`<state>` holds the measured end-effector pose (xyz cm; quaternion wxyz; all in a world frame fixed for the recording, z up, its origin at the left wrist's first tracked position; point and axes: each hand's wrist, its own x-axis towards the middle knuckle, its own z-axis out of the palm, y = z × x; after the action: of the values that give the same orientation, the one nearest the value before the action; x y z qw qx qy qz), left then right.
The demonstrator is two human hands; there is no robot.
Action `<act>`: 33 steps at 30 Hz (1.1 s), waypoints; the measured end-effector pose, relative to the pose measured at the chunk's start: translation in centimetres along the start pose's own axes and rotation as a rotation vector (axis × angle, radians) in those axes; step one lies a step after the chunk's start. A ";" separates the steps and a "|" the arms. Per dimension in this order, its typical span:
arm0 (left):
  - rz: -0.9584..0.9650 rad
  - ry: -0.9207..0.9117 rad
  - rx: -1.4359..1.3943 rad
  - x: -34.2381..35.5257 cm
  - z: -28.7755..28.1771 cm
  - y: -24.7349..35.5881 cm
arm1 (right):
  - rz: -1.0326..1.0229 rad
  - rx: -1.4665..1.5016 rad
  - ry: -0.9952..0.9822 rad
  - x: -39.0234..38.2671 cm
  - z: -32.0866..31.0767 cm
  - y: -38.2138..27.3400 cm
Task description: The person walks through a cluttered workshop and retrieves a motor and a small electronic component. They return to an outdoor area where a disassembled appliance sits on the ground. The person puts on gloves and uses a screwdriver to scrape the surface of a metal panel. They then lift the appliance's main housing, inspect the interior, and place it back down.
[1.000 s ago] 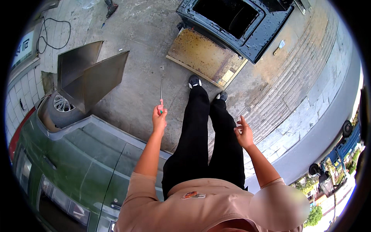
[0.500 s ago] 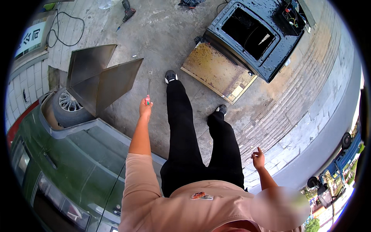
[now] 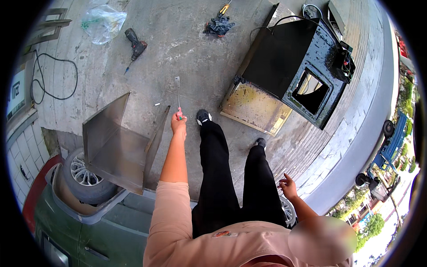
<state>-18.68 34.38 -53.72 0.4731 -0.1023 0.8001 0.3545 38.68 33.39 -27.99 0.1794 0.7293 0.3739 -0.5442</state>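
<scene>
Closed around a red handle, my left hand (image 3: pixel 179 128) holds a long-shafted scraper (image 3: pixel 179 97) out ahead of my left leg. Its thin metal shaft points away from me and ends in a small flat blade above the concrete. My right hand (image 3: pixel 288 186) hangs beside my right leg, empty, index finger stretched and the others loosely bent. Left of the scraper stands a bent sheet-metal piece (image 3: pixel 118 142) with raised sides. Ahead to the right is a black metal cabinet (image 3: pixel 278 55) with a square opening, touching a stained yellowish panel (image 3: pixel 253 107).
A cordless drill (image 3: pixel 135 44), a clear plastic bag (image 3: pixel 104 24), a dark cloth (image 3: pixel 219 26) and a yellow-handled tool (image 3: pixel 225 8) lie on the floor ahead. A black cable (image 3: pixel 55 55) coils at far left. A green vehicle (image 3: pixel 120 236) stands close on my left, its wheel (image 3: pixel 86 171) beside the sheet metal.
My view has shifted, showing more floor ahead and more of the cabinet. My left hand keeps its grip on the scraper. The right hand still hangs at my side.
</scene>
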 end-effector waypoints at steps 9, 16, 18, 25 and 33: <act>0.114 -0.092 0.063 2.0 -2.6 15.5 | 0.067 0.103 0.106 -2.3 1.9 -7.6; 0.150 -0.057 0.241 5.6 -3.5 25.0 | 0.062 0.199 0.083 -0.8 0.5 -15.5; 0.134 -0.065 0.329 8.1 -3.3 27.5 | 0.105 0.218 0.082 1.2 -0.5 -18.5; 0.253 0.037 0.777 16.4 -2.8 37.4 | 0.223 0.354 -0.026 6.6 -3.1 -27.0; 0.595 -0.113 1.066 19.3 8.7 51.1 | 0.324 0.465 -0.031 6.1 -3.5 -31.3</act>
<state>-48.52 80.67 -48.32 0.3815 0.3954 0.8351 0.0273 18.58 58.36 -27.87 0.0976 0.7928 0.1147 -0.5905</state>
